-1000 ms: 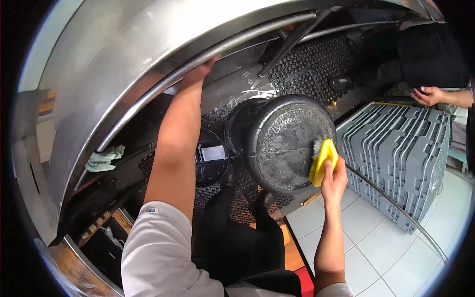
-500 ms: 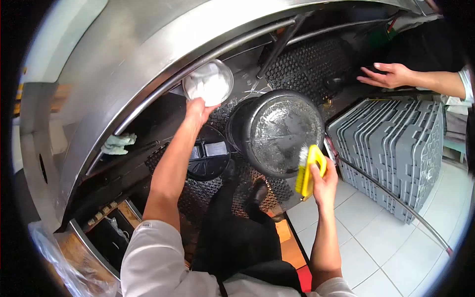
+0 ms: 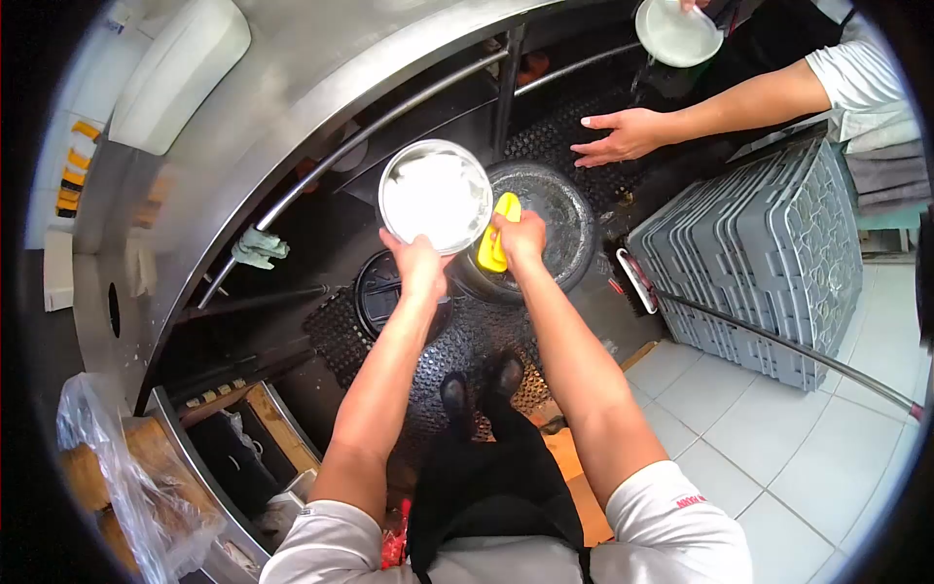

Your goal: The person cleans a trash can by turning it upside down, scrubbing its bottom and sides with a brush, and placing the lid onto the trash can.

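My left hand [image 3: 418,270] grips the rim of a round metal bowl [image 3: 387,206], tilted toward me. Bright white stuff fills it, but I cannot tell whether this is foam or powder. Close by on the right, my right hand [image 3: 522,238] is wrapped round a yellow scrub brush [image 3: 491,255]; its bristles are hidden. Beneath both hands stands an upturned black tub [image 3: 566,216] with a wet base, partly covered by the bowl and brush. A black round lid-like thing [image 3: 375,292] lies lower left, partly behind my left forearm.
At upper right, a co-worker's open hand [image 3: 623,136] reaches in, and a white bowl [image 3: 678,37] is held by a hand there. Stacked grey crates [image 3: 744,263] and a metal pole [image 3: 778,339] lie right. A rag [image 3: 260,248] hangs on the steel rail [image 3: 360,146].
My right hand has brought the brush left and up beside the bowl. The bowl has come slightly right and lower. The co-worker's hand reaches farther left, and a white bowl has appeared at upper right.
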`<state>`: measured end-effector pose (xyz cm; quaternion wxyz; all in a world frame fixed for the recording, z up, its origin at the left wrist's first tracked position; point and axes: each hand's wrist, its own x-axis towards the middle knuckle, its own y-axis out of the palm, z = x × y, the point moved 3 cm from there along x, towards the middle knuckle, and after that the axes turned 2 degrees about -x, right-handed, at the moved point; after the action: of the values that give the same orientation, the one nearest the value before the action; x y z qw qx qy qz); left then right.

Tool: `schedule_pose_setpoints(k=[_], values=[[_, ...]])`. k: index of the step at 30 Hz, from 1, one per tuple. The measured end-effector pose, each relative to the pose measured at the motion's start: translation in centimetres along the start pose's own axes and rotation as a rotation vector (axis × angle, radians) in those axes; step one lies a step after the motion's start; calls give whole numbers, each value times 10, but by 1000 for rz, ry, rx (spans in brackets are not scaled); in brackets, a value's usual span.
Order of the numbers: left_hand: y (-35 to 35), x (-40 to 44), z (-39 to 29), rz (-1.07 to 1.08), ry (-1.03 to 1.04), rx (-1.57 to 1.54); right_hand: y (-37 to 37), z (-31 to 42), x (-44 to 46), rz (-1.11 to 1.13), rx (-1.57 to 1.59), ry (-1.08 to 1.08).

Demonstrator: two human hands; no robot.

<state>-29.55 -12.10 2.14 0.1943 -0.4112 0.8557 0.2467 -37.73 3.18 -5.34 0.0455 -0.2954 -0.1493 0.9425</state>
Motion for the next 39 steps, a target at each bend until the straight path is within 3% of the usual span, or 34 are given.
schedule_pose_setpoints(k=[5, 11, 13, 17, 20, 24, 31, 36, 39], values=[[5, 25, 31, 7, 225, 135, 5, 1, 26, -239, -65, -120], [22, -5, 10, -110, 346, 490, 8, 0, 26, -263, -26, -162], [21, -7, 8, -52, 280, 423, 8, 3, 27, -196, 47, -137], [14, 17, 30, 38, 120, 119, -3, -3, 43, -243, -23, -321], [4, 12, 15, 255, -64, -135, -37, 17, 17, -232, -220, -388], [-33, 20, 9, 219, -260, -213, -49, -3, 13, -178, -604, -435], [-73, 137, 29, 103, -251, -261, -55, -38, -7, -140, -849, -502], [-41, 278, 43, 191, -257, -301, -55, -44, -4, -220, -819, -646], [-11, 351, 50, 151, -307, -322, -58, -46, 0, -244, -856, -599]])
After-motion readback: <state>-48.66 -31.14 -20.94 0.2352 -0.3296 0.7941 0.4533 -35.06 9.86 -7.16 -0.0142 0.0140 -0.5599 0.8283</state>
